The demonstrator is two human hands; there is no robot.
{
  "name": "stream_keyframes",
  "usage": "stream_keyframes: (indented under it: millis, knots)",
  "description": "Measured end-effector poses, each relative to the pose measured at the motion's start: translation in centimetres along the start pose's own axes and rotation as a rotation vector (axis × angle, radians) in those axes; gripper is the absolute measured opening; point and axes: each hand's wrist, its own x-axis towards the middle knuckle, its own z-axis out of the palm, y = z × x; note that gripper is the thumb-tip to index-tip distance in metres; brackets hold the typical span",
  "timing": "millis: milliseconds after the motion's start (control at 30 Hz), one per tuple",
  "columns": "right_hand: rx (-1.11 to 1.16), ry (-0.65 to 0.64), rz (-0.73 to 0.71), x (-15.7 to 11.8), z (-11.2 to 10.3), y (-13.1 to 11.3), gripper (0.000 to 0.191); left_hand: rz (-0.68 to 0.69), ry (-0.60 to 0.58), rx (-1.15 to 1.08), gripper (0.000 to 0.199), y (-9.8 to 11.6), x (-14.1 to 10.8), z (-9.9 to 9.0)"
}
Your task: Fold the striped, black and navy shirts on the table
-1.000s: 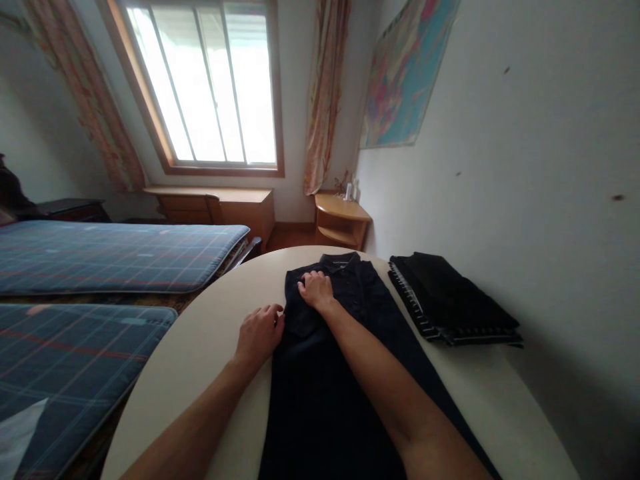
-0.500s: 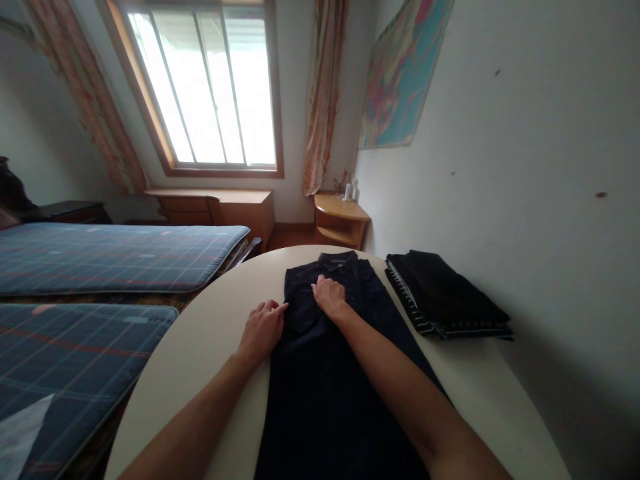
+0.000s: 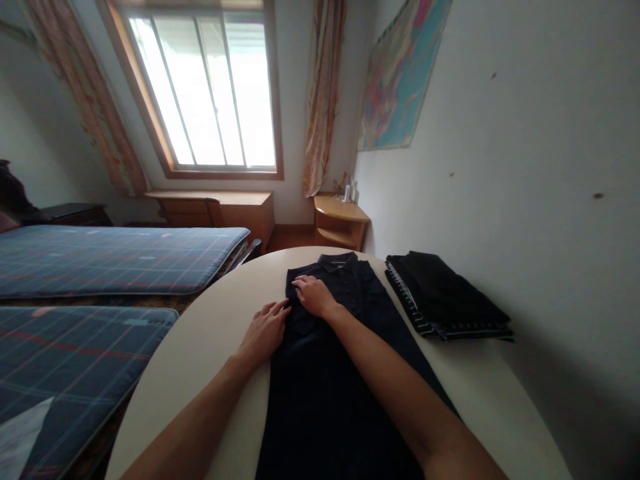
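A dark navy collared shirt (image 3: 340, 387) lies lengthwise on the pale round table (image 3: 200, 347), its collar at the far end and its sides folded in. My right hand (image 3: 314, 295) rests on the upper left part of the shirt, palm down, fingers stretched toward its left edge. Beside that edge, my left hand (image 3: 264, 328) lies on the table with fingers extended, the fingertips touching the fabric. My right forearm crosses over the shirt and hides some of it.
A stack of folded black clothes (image 3: 450, 297), some with white stripes, sits on the table's right near the wall. Two plaid mattresses (image 3: 125, 260) are on the left. Beyond the table stand a wooden desk (image 3: 245, 207) and a corner shelf (image 3: 343, 210).
My right hand has moved left across the shirt, and its curled fingers have straightened and spread. My left hand stays at the shirt's left edge, fingers slightly more extended.
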Motion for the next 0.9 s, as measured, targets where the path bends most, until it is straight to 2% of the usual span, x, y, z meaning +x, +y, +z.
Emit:
stream_keyframes:
  millis: [100,167,233,400,567,633,767,900]
  knots:
    - [0.068,-0.143,-0.039,0.9,1.3,-0.6,0.047,0.005,-0.012,0.004,0.045,0.1,-0.1,-0.2]
    - [0.088,-0.229,0.001,1.5,2.0,-0.8,0.052,-0.024,0.004,0.024,0.039,0.3,-0.1,-0.6]
    - [0.103,-0.255,0.040,1.9,2.6,-0.9,0.055,-0.096,0.027,0.057,0.033,0.6,-0.1,-1.1]
    - [0.126,-0.224,0.110,2.9,3.2,-0.6,0.057,-0.293,0.038,0.120,0.027,0.9,0.0,-1.9]
    - [0.131,-0.194,0.144,3.4,3.5,-0.6,0.055,-0.333,0.026,0.122,0.019,0.5,0.2,-1.7]
    - [0.127,-0.140,0.137,3.3,3.3,-0.7,0.051,-0.347,0.025,0.101,0.019,0.5,0.3,-1.6]
    - [0.119,0.035,0.205,3.2,1.9,-1.3,0.043,-0.365,0.054,0.050,0.017,0.9,0.4,-1.8]
    - [0.183,-0.043,0.382,3.8,-0.3,-2.6,0.055,-0.363,0.083,0.007,0.016,1.6,0.3,-2.0]
